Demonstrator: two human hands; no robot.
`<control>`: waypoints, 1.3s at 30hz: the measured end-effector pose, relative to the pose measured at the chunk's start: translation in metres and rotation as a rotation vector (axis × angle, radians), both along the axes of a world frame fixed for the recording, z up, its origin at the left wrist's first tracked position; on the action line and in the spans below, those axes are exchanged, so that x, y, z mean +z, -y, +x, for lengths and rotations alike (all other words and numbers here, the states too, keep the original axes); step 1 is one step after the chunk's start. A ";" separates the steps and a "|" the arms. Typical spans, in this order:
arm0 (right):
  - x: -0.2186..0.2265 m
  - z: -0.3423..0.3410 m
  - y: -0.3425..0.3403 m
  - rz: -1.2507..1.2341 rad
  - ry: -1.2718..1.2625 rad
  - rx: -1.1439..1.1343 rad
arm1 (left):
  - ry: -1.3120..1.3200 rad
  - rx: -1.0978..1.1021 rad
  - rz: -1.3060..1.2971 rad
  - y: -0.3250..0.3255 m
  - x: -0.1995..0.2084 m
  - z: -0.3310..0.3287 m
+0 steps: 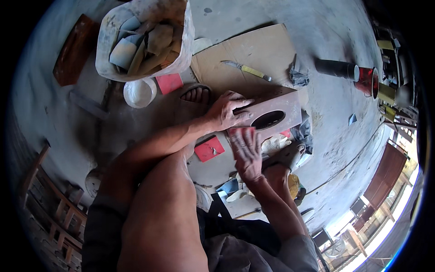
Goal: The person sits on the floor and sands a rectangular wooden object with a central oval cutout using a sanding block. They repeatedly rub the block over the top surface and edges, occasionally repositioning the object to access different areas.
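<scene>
A brownish-grey box (290,111) with an oval opening in its face, shaped like a tissue box, lies tilted above a cardboard sheet. My left hand (226,111) grips its left end, thumb and fingers spread over the edge. Against the box's near left edge is my right hand (247,152), fingers stretched together over a flat reddish piece (232,136) that looks like sandpaper. Most of that piece is hidden under the fingers, which are slightly blurred. A red square sheet (209,148) with a small object on it lies left of my right hand.
Beyond the box, a yellow-handled utility knife (249,70) rests on the cardboard (272,45). A white bucket (188,45) of scraps and a small white tub (140,93) stand at upper left. Dark crumpled cloth (299,77) and a black cylinder (337,69) lie to the right.
</scene>
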State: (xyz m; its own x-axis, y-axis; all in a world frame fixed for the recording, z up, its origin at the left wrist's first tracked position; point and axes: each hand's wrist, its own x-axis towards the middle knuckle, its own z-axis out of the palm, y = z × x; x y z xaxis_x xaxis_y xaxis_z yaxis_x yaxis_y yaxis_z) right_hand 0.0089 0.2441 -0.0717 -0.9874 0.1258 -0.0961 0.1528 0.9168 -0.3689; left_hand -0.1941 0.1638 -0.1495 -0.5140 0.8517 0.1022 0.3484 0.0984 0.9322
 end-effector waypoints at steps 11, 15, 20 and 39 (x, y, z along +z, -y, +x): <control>0.003 -0.027 -0.052 0.157 -0.002 0.044 | 0.688 0.018 -0.011 0.005 -0.002 -0.005; -0.006 -0.026 -0.027 0.041 -0.093 -0.009 | 0.473 -0.023 0.001 0.025 0.013 -0.008; 0.002 -0.041 -0.059 0.128 -0.072 0.004 | 0.311 -0.188 -0.098 0.069 0.026 -0.008; 0.002 -0.050 -0.012 0.046 -0.006 0.164 | -0.185 -0.182 -0.132 0.065 0.014 -0.012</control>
State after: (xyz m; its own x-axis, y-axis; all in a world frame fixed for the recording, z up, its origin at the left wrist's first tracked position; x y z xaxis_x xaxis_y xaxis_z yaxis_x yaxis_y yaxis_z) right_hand -0.0413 0.2561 -0.0693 -0.9956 -0.0332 -0.0877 -0.0028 0.9453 -0.3263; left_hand -0.2060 0.0990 -0.1355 -0.3347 0.9403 0.0618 0.5343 0.1354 0.8344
